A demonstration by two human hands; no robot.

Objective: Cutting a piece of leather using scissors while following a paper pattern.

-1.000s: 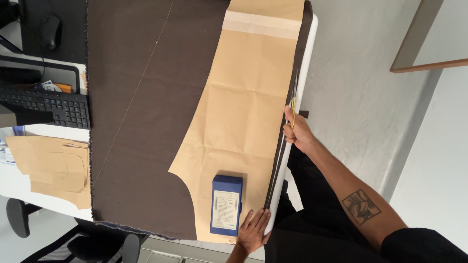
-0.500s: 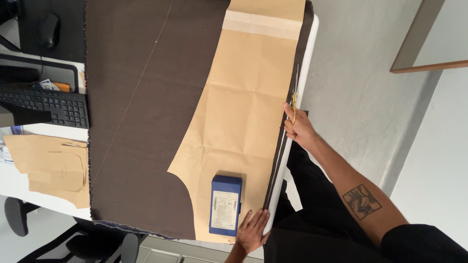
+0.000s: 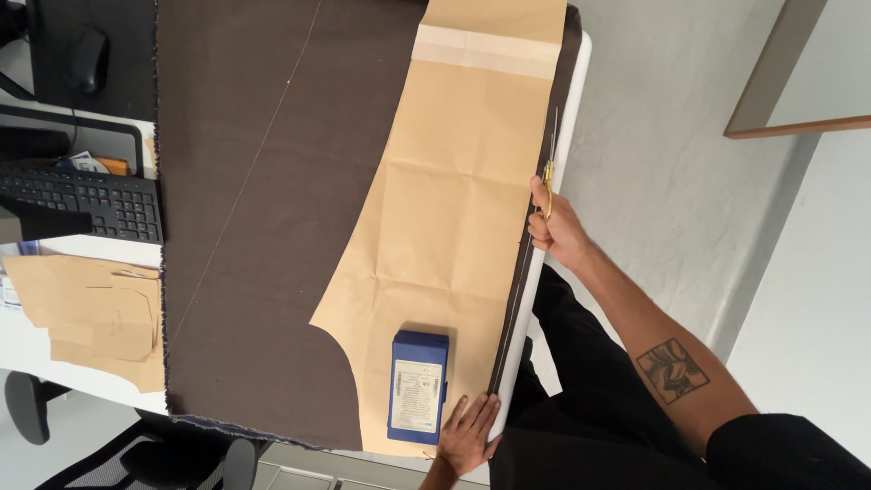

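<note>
The right hand (image 3: 555,227) is closed around the gold-coloured handles of a pair of long-bladed scissors (image 3: 550,159), whose blades lie along the table's near edge on the narrow strip of dark brown woven fabric (image 3: 263,227) that shows beside the tan paper pattern piece (image 3: 454,236) — a long, creased sheet with a curved notch cut into one side and a paler taped band across its far end. The left hand (image 3: 467,434) lies flat with fingers spread, pressing on the pattern's lower corner just beside a blue rectangular box with a white label (image 3: 418,386) that rests on the paper. The fabric covers most of the white table (image 3: 572,109). Beyond its far edge lie smaller tan paper pieces (image 3: 91,313) and a black keyboard (image 3: 86,200).
</note>
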